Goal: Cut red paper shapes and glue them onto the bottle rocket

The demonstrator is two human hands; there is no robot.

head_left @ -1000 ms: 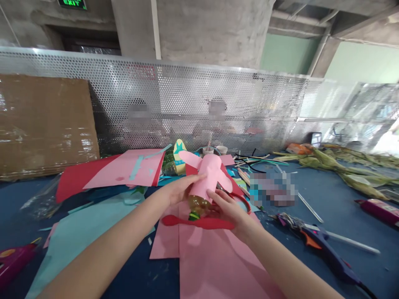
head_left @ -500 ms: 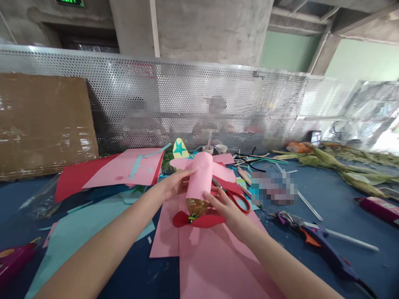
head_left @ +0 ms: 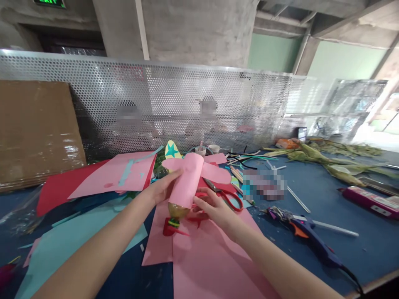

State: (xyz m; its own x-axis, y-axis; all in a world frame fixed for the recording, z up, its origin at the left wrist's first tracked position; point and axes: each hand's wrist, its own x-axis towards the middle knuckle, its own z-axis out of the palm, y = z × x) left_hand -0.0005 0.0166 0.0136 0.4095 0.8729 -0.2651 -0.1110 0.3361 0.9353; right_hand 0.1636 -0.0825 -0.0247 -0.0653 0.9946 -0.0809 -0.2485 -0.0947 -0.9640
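Both my hands hold a plastic bottle wrapped in pink paper (head_left: pixel 187 182) above the blue table, its green cap end pointing toward me. My left hand (head_left: pixel 162 187) is wrapped round the left side of the pink wrap. My right hand (head_left: pixel 212 209) pinches the lower right edge near the bare amber part of the bottle. A red paper piece (head_left: pixel 173 228) sits round the bottle's neck, under the hands. Pink petal-shaped flaps (head_left: pixel 216 174) stick out at the far end.
Red-handled scissors (head_left: pixel 226 195) lie just right of the bottle. A blue glue gun (head_left: pixel 311 241) lies at the right. Pink sheets (head_left: pixel 215 265), teal paper (head_left: pixel 71 245) and red paper (head_left: pixel 59 187) cover the table. Corn husks (head_left: pixel 327 166), cardboard (head_left: pixel 34 133) and a perforated metal screen (head_left: pixel 174 104) stand behind.
The bottle has tipped more to the left and turned in my hands. The red piece at its neck has folded up from a long flat strip into a smaller bunch.
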